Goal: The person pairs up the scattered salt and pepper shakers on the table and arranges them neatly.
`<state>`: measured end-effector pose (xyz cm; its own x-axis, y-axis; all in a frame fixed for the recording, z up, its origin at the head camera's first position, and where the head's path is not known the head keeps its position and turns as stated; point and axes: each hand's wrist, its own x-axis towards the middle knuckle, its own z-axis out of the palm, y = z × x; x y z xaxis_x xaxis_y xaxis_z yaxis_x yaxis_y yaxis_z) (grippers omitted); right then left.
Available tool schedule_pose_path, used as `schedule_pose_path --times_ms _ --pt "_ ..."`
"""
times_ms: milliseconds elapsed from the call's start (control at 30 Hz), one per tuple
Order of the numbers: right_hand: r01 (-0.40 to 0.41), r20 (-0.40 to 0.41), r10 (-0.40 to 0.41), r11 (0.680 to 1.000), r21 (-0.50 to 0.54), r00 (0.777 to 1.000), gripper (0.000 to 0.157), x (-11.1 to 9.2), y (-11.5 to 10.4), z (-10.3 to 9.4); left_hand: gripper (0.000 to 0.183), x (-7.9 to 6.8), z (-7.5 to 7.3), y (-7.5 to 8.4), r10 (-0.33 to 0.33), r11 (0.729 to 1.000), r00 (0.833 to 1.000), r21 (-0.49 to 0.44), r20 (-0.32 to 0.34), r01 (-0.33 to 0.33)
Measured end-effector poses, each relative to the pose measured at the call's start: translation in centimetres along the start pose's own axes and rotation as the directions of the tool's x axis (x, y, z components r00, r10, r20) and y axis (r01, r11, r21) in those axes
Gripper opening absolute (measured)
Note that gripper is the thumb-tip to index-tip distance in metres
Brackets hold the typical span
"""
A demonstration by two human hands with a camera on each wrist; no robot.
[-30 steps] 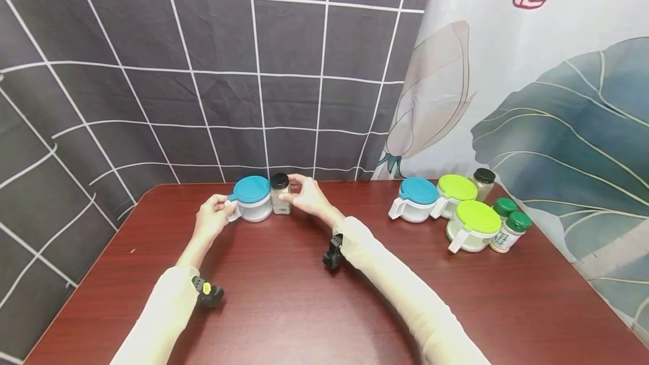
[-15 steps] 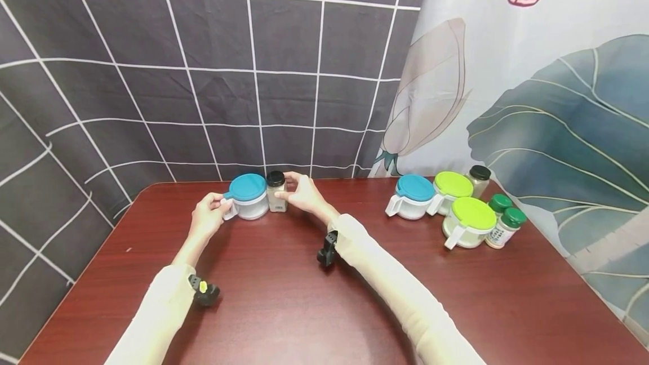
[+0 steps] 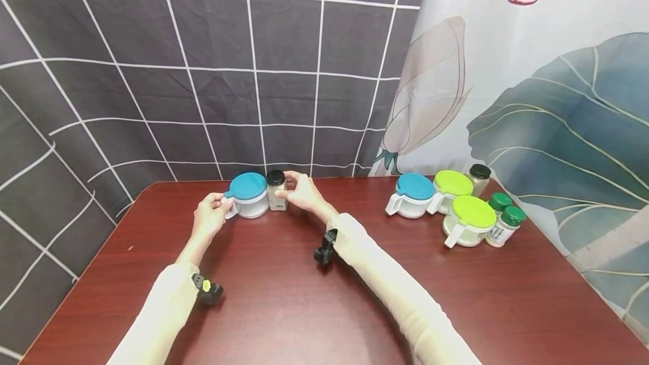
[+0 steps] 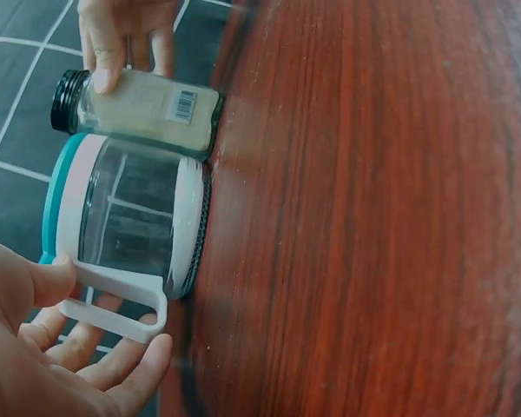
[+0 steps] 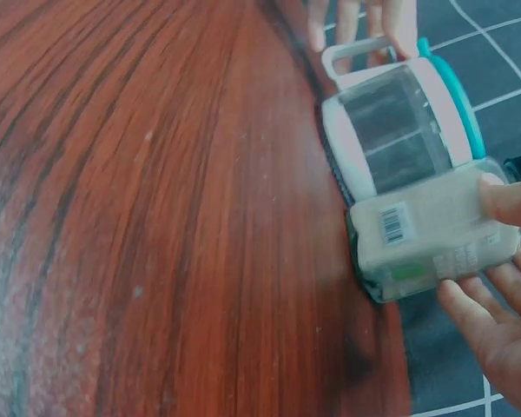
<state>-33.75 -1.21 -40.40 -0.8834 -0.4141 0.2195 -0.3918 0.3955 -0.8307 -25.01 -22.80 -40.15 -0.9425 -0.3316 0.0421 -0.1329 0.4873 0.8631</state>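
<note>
At the table's back edge stands a clear seasoning jar with a blue lid and white handle. My left hand holds this jar by its handle, thumb near the handle's top and fingers behind it. Right beside the jar, seemingly touching it, a spice bottle with a black cap and pale contents stands upright. My right hand grips that bottle, the thumb on its front and the fingers round the far side. The bottle's barcode label shows in the right wrist view.
To the right stand another blue-lidded jar, two green-lidded jars, a black-capped bottle and two green-capped shakers. A dark grid-patterned curtain hangs behind the brown table.
The head view has shifted slightly. Both hands keep their hold on the jar and the spice bottle, which stay side by side in the same place.
</note>
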Motion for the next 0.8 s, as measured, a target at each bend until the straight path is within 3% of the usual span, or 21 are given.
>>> schedule_pose_path --times_ms 200,400,700,800 --pt "0.047 -0.003 -0.047 0.998 -0.044 0.999 0.050 -0.1 0.2 0.1 0.037 -0.5 0.0 0.4 0.011 0.994 0.999 0.110 -0.030 -0.008" --pt "0.060 -0.013 -0.061 0.996 -0.060 0.998 0.055 -0.2 0.2 0.3 0.039 -1.3 0.0 0.9 0.096 0.964 0.990 0.258 -0.100 -0.067" --pt "0.049 -0.020 -0.047 0.995 0.082 0.999 0.061 -0.4 -0.1 0.0 0.047 -2.3 0.2 2.0 0.115 0.983 0.980 0.159 -0.161 -0.090" --pt "0.051 -0.030 -0.049 0.996 0.078 0.998 0.061 -0.5 -0.2 -0.3 0.048 -2.6 0.2 2.2 0.118 0.984 0.976 0.152 -0.185 -0.090"
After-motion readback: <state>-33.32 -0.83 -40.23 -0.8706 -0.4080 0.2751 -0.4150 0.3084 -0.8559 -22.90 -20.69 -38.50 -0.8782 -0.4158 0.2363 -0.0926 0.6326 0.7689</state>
